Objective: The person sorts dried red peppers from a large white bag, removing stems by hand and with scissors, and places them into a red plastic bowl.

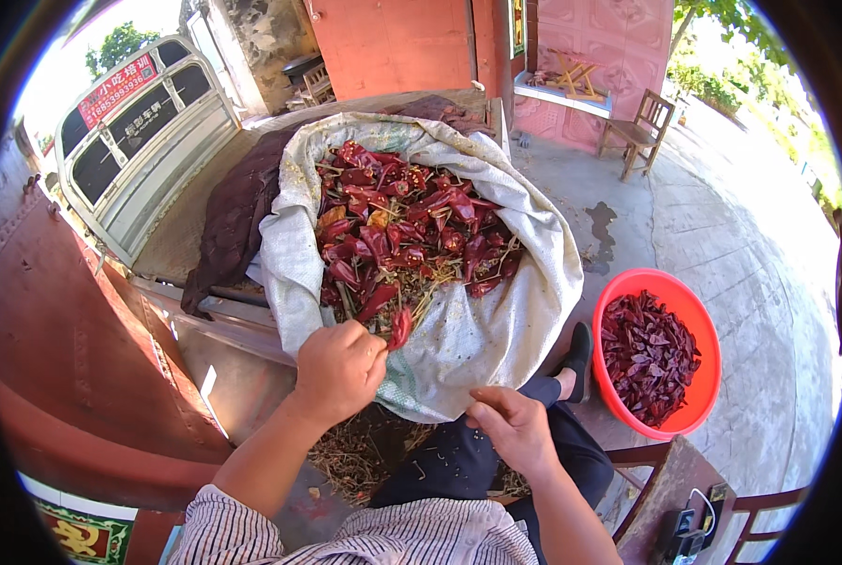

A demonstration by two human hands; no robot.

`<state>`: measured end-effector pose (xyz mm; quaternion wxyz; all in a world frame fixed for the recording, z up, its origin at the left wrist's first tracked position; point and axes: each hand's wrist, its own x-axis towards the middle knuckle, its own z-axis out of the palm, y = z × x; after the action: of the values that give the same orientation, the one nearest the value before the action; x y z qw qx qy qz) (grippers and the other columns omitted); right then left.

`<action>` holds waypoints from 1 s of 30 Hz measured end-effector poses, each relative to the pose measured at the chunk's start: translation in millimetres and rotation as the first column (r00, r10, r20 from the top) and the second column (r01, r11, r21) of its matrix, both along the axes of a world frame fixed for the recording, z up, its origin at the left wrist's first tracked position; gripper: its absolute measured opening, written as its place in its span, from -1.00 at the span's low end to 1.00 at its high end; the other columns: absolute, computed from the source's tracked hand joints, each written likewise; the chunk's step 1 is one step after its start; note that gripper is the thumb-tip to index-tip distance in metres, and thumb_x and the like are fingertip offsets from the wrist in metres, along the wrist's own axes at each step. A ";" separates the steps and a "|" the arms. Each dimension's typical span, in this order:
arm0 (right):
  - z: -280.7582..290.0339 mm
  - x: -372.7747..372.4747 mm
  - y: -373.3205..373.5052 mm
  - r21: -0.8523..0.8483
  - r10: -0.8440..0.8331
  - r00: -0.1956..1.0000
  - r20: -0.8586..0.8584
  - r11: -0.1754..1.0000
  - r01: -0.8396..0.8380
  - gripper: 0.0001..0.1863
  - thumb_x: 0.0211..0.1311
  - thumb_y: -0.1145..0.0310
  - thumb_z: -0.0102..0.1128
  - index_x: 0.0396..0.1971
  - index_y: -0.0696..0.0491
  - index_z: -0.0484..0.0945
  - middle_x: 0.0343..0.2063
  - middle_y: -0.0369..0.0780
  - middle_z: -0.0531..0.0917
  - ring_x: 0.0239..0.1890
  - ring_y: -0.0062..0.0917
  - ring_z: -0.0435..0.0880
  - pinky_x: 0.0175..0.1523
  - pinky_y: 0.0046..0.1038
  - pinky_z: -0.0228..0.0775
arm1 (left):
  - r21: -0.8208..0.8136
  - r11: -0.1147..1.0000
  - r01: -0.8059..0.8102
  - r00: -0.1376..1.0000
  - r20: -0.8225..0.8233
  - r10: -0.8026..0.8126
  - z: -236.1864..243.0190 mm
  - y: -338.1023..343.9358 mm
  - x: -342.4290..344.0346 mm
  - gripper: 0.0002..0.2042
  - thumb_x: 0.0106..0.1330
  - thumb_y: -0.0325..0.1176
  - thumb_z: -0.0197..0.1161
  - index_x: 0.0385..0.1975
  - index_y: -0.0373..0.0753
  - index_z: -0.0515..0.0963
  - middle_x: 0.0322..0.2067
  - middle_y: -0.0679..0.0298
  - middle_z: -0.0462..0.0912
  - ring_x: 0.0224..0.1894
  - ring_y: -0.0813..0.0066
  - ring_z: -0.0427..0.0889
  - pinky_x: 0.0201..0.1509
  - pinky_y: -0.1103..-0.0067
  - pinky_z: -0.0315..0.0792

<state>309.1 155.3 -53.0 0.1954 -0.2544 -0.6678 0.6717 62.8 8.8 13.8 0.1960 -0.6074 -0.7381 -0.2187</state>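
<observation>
A large white woven sack (529, 320) lies open with its edge rolled down, holding dried red chilies (407, 212) mixed with pale stems and seeds. My left hand (341, 369) is closed at the sack's lower left, pinching a red dried chili (400, 328). To its right, at the sack's lower edge, my right hand (508, 426) has thumb and fingers pressed together; anything between them is too small to tell.
A red basin (699, 403) of dark chilies stands right, beside my foot. The sack rests by a dark quilt (228, 226) on a truck bed (171, 226). A chair (638, 132) stands behind; a wooden seat with electronic devices is lower right. Plant debris lies below the sack.
</observation>
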 end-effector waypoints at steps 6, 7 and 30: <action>18.7 -76.3 -14.0 -0.176 0.043 0.987 -0.152 0.982 -0.070 -0.60 0.51 0.35 0.30 0.22 0.23 0.55 -0.10 -0.23 0.77 -0.09 -0.65 0.72 -0.01 -0.55 0.60 | -0.029 0.998 0.055 0.998 0.020 -0.055 -5.4 -4.3 29.7 -0.87 0.07 -0.44 0.51 -0.41 -0.17 0.68 -0.46 0.28 0.58 -0.42 0.20 0.64 -0.36 0.28 0.47; 11.5 -83.1 -11.1 -0.238 0.053 0.987 -0.151 0.967 -0.088 -0.62 0.53 0.35 0.28 0.20 0.22 0.56 -0.12 -0.25 0.76 -0.12 -0.67 0.71 -0.02 -0.56 0.60 | -0.041 0.997 0.068 0.998 0.018 -0.068 -9.4 -3.5 32.9 -0.86 0.07 -0.43 0.51 -0.40 -0.17 0.69 -0.46 0.29 0.58 -0.42 0.20 0.64 -0.37 0.28 0.46; 18.3 -55.3 -16.5 -0.038 0.366 0.921 -0.129 0.927 -0.374 -0.70 0.61 0.19 0.19 -0.20 0.13 0.68 -0.50 -0.34 0.62 -0.52 -0.72 0.56 -0.47 -0.58 0.41 | 0.223 0.934 0.278 0.236 0.927 -0.291 -33.3 5.6 26.4 -0.84 0.52 -0.35 0.31 -0.19 -0.33 0.65 -0.13 0.21 0.72 -0.10 0.43 0.69 0.04 0.50 0.56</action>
<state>253.8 138.8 -34.7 0.0968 -0.0888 -0.6699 0.7307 89.2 14.4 -19.6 -0.3185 -0.4807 -0.5849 -0.5704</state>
